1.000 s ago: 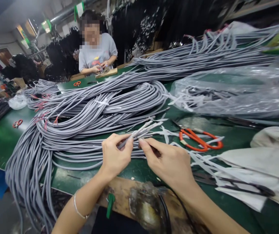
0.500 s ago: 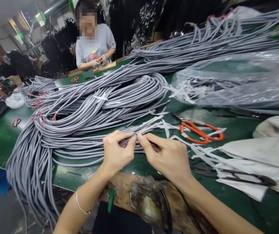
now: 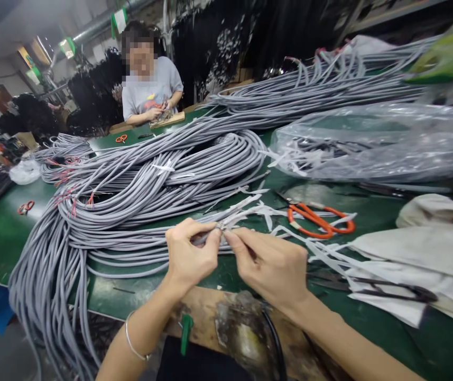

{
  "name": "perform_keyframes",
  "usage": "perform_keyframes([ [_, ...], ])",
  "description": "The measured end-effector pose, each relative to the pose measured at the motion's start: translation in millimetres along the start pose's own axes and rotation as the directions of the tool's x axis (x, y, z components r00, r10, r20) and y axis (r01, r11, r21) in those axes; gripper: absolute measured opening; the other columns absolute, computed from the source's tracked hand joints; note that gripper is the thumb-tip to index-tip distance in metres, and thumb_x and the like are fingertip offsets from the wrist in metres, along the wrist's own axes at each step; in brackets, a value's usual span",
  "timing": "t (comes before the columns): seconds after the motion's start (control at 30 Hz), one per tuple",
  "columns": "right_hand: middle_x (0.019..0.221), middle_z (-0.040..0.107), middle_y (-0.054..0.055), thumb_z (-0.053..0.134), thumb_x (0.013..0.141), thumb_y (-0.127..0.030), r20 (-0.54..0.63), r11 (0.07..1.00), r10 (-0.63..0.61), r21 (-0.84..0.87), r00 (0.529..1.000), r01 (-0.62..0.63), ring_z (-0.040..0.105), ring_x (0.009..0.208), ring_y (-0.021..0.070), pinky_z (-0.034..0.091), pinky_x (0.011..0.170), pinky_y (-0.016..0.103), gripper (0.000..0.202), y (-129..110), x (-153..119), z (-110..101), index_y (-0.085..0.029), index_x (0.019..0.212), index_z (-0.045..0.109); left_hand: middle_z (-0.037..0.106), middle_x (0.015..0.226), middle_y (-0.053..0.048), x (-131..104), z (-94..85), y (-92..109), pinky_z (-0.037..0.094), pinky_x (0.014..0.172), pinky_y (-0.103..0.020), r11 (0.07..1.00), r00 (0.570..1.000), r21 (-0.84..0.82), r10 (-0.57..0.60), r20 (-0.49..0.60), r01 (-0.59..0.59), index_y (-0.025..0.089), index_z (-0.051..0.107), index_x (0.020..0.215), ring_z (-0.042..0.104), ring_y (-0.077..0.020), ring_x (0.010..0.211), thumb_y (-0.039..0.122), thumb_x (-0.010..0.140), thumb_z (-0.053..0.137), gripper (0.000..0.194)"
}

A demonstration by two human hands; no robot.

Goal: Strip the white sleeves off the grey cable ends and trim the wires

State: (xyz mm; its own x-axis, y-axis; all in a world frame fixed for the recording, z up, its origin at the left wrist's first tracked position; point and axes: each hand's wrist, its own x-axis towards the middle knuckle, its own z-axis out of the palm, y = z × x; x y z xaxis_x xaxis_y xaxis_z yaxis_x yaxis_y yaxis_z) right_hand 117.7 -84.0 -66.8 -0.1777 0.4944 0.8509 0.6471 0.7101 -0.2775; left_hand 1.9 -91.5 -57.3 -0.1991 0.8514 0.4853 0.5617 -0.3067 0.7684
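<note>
My left hand (image 3: pixel 192 248) is closed in a pinch around a grey cable, close to its end. Thumb and forefinger of my right hand (image 3: pixel 268 259) press together right beside it, at the cable's tip; what they pinch is too small to make out. Whitish strips (image 3: pixel 246 203) lie just beyond my fingertips. Behind both hands spreads a large bundle of grey cables (image 3: pixel 163 185), some ending in red wires. Orange-handled scissors (image 3: pixel 309 218) rest to the right of my right hand.
Dark pliers (image 3: pixel 393 291) and pale cloth (image 3: pixel 404 259) lie at right. A clear plastic bag (image 3: pixel 372 143) is behind them. Below my hands is a stained wooden board (image 3: pixel 202 312) with a green clip (image 3: pixel 185 333). Across the green table (image 3: pixel 8 227) sits another person (image 3: pixel 153 90).
My camera view has shifted slightly, so the table and scissors appear a little lower and further left. Both hands stay together at the cable end, with the right fingers shifted slightly.
</note>
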Motion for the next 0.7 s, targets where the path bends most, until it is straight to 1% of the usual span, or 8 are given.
perform_keyframes([
  [0.1,0.041,0.05,-0.004,0.037,0.09,-0.015,-0.083,0.934,-0.311,0.158,0.947,0.32,0.041,0.036,0.0075,0.028,0.045,0.024,0.039,-26,-1,-2,-0.019,0.056,0.054,0.064,0.059,-0.003,7,3.1,-6,0.04,0.051,-0.022,0.984,0.985,0.042,-0.173,0.019,0.172,0.012,0.073,0.066,0.053,-0.0106,0.052,0.013,0.068,0.065,0.008],
  [0.13,0.042,0.05,-0.004,0.033,0.091,-0.014,-0.087,0.9,-0.348,0.246,0.933,0.359,0.043,0.038,0.0075,0.029,0.046,0.023,0.041,-30,-1,-3,-0.019,0.057,0.054,0.065,0.06,-0.004,8,3.8,-8,0.04,0.052,-0.022,0.979,0.979,0.04,-0.201,0.022,0.2,0.013,0.073,0.066,0.054,-0.0109,0.053,0.012,0.068,0.066,0.007],
  [0.2,0.047,0.058,-0.001,0.036,0.091,-0.016,-0.083,0.935,-0.25,0.238,0.965,0.263,0.051,0.043,0.0084,0.034,0.048,0.022,0.038,-26,2,-4,-0.018,0.059,0.057,0.065,0.062,-0.004,9,3.5,-10,0.04,0.052,-0.022,0.983,0.983,-0.019,-0.181,0.012,0.181,0.013,0.074,0.07,0.054,-0.0114,0.055,0.014,0.07,0.065,0.009],
  [0.27,0.043,0.055,-0.001,0.041,0.09,-0.019,-0.029,0.998,-0.002,0.06,1.0,0.004,0.049,0.038,0.0077,0.032,0.043,0.02,0.036,-9,6,-5,-0.017,0.058,0.058,0.065,0.064,-0.004,8,1.2,-9,0.041,0.053,-0.022,0.989,0.993,-0.095,-0.116,-0.038,0.112,0.014,0.075,0.076,0.054,-0.0119,0.057,0.017,0.073,0.064,0.011],
  [0.33,0.037,0.05,-0.002,0.041,0.091,-0.027,0.007,0.99,0.083,-0.116,0.997,-0.081,0.045,0.031,0.0088,0.027,0.037,0.021,0.043,12,10,-5,-0.017,0.053,0.057,0.064,0.065,-0.004,6,-1.9,-6,0.041,0.052,-0.022,0.989,0.993,-0.138,-0.069,-0.095,0.056,0.015,0.075,0.078,0.054,-0.0121,0.058,0.018,0.074,0.064,0.012],
  [0.43,0.035,0.05,-0.002,0.037,0.092,-0.036,0.058,0.977,0.116,-0.188,0.992,-0.104,0.044,0.029,0.0098,0.025,0.035,0.022,0.049,27,11,-5,-0.018,0.051,0.059,0.06,0.061,-0.002,5,-5.4,-3,0.038,0.049,-0.021,0.989,0.99,-0.145,-0.034,-0.137,0.014,0.015,0.075,0.08,0.05,-0.011,0.056,0.019,0.074,0.065,0.013],
  [0.6,0.036,0.046,-0.003,0.036,0.092,-0.035,0.117,0.991,0.133,-0.008,0.984,-0.133,0.04,0.03,0.0064,0.027,0.038,0.019,0.048,16,10,-7,-0.018,0.051,0.055,0.057,0.06,-0.001,3,-4.4,-1,0.037,0.046,-0.02,0.991,0.988,-0.131,0.009,-0.152,-0.029,0.014,0.075,0.08,0.048,-0.0094,0.053,0.018,0.073,0.066,0.012],
  [0.7,0.035,0.042,-0.004,0.037,0.091,-0.032,0.112,0.99,0.136,0.014,0.984,-0.138,0.037,0.029,0.0062,0.027,0.037,0.019,0.046,12,11,-7,-0.018,0.05,0.052,0.055,0.059,0.0,1,-2.0,0,0.036,0.044,-0.019,0.993,0.987,-0.108,0.037,-0.155,-0.054,0.015,0.075,0.079,0.046,-0.0086,0.051,0.018,0.073,0.067,0.01],
])
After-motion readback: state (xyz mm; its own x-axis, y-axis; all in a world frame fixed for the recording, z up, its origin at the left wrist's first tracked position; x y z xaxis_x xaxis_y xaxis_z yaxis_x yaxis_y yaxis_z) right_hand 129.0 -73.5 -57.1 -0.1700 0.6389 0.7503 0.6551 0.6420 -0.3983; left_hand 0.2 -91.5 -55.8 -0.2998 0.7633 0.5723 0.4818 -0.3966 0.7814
